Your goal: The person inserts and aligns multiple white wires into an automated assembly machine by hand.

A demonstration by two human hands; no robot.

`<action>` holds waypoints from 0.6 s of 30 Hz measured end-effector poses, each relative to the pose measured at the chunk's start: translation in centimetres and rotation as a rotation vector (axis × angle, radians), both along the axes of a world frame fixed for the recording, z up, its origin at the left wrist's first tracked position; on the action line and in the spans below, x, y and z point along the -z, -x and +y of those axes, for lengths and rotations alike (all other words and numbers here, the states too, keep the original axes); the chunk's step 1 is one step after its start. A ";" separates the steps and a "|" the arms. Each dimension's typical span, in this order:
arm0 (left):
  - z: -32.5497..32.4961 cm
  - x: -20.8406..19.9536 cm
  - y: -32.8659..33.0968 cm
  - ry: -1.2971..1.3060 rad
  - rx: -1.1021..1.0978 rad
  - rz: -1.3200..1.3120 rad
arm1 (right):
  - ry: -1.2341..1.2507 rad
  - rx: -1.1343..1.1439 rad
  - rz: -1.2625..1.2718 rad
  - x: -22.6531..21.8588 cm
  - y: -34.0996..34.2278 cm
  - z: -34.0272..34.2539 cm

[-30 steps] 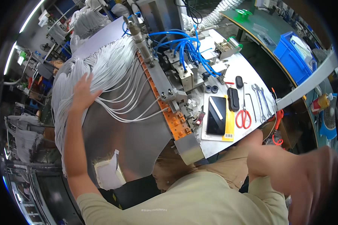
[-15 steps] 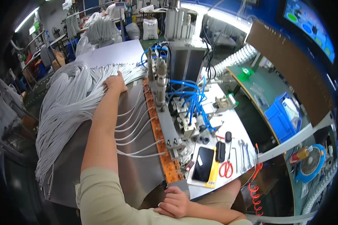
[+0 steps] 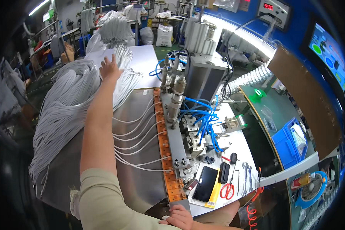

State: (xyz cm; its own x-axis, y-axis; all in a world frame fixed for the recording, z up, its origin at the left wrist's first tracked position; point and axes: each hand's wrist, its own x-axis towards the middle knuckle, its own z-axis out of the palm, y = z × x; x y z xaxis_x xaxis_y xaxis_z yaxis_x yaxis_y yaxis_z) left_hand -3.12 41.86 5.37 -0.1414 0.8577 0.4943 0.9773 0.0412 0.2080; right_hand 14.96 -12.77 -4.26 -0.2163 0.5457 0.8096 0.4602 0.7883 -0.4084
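My left arm stretches far across the metal worktop, and my left hand [image 3: 110,70] lies at the far part of a big pile of grey-white cables [image 3: 71,92]. Its fingers are spread, beside a bundle of cable ends [image 3: 122,59] that fans out to its right. Close to my body, my right hand [image 3: 180,217] rests with curled fingers at the near end of an orange slotted rail [image 3: 167,153]; nothing shows in it. Several single cables [image 3: 138,147] curve from the pile's side into the rail. A steel press fixture [image 3: 176,103] with blue air hoses [image 3: 205,122] stands along the rail.
Right of the fixture, a white board carries a phone [image 3: 206,184], red-handled scissors [image 3: 227,190], a black case [image 3: 224,172] and wrenches [image 3: 247,176]. Farther right are a blue bin [image 3: 291,143], a small fan [image 3: 312,186], a brown panel [image 3: 303,92] and a screen [image 3: 329,53].
My left hand has moved farther away and slightly left, and the far cable ends have swung up and left, off the rail's far end. My right hand stays near the rail; the view has shifted.
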 end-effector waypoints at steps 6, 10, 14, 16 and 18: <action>1.6 -3.0 6.4 -0.157 -0.128 0.050 | 0.003 -0.016 0.039 0.7 0.3 0.0; 0.7 -3.4 17.1 0.033 -0.256 0.092 | -0.016 -0.008 0.054 0.6 0.8 0.3; -0.6 -5.0 22.5 0.418 -0.220 0.069 | 0.031 -0.045 -0.005 -0.6 0.4 0.6; -0.3 -6.0 22.4 0.504 -0.198 0.112 | 0.097 -0.073 -0.084 -1.0 0.2 0.6; 0.0 -6.4 20.9 0.522 -0.226 0.123 | 0.145 -0.018 -0.072 -0.9 0.4 0.4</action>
